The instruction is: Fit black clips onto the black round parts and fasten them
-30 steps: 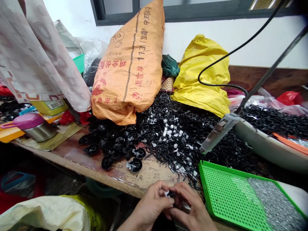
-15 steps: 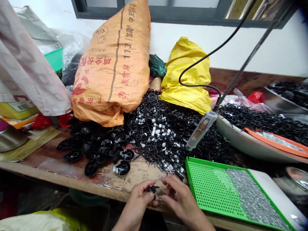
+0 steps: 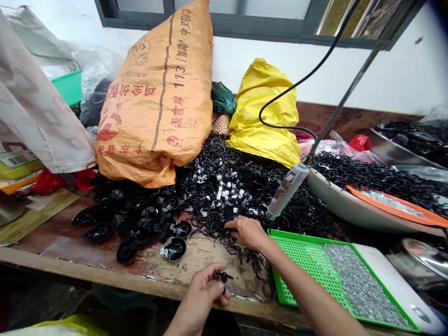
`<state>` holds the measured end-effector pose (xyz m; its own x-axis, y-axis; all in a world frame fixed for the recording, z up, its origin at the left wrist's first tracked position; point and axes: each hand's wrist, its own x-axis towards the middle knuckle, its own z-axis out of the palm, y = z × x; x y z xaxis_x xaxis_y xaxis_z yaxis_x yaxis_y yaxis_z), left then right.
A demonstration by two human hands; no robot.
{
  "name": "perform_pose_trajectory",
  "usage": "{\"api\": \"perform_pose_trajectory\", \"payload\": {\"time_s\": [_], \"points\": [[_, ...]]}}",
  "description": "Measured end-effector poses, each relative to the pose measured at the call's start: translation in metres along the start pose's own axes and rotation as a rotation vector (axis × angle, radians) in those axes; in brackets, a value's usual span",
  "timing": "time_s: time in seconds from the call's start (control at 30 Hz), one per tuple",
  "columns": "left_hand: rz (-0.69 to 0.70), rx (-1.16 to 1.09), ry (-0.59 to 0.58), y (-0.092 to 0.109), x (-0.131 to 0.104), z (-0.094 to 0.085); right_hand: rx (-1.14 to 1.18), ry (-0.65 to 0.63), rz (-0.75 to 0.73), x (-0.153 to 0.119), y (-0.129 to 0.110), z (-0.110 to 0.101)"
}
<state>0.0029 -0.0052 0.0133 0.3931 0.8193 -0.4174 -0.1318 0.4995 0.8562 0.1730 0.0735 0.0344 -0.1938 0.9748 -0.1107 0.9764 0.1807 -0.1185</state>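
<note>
Near the table's front edge, my left hand (image 3: 206,290) pinches a small black part (image 3: 224,277) between thumb and fingers. My right hand (image 3: 248,232) reaches out to the front of a heap of small black and white pieces (image 3: 224,186), its fingertips touching the heap. Whatever those fingertips may hold is too small to make out. Left of the heap lie several round glossy black parts (image 3: 173,249). A grey cylindrical electric tool (image 3: 289,189) hangs from a rod just beyond my right forearm.
A green perforated tray (image 3: 297,266) holding small metal pieces lies at the right. Behind it, a wide basin (image 3: 343,210) carries black parts and an orange tray (image 3: 395,205). A large orange sack (image 3: 157,102) and a yellow bag (image 3: 266,112) stand at the back.
My right hand has moved away from my left hand, forward to the heap. My left hand still holds the small black part near the table edge. The view has shifted slightly.
</note>
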Motion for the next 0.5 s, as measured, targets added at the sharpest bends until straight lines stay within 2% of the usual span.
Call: {"api": "perform_pose_trajectory", "payload": {"time_s": [0.1, 0.27, 0.4, 0.5], "points": [[0.013, 0.004, -0.028, 0.003, 0.010, 0.003, -0.040, 0.045, 0.007, 0.013, 0.005, -0.001], [0.136, -0.084, 0.015, 0.009, 0.044, 0.007, -0.058, 0.094, -0.084, 0.018, 0.018, 0.004], [0.202, -0.105, 0.065, 0.015, 0.071, 0.008, -0.050, 0.119, -0.130, 0.008, 0.023, 0.003], [0.234, -0.091, 0.105, 0.021, 0.089, 0.006, -0.050, 0.145, -0.136, -0.010, 0.023, 0.000]]}}
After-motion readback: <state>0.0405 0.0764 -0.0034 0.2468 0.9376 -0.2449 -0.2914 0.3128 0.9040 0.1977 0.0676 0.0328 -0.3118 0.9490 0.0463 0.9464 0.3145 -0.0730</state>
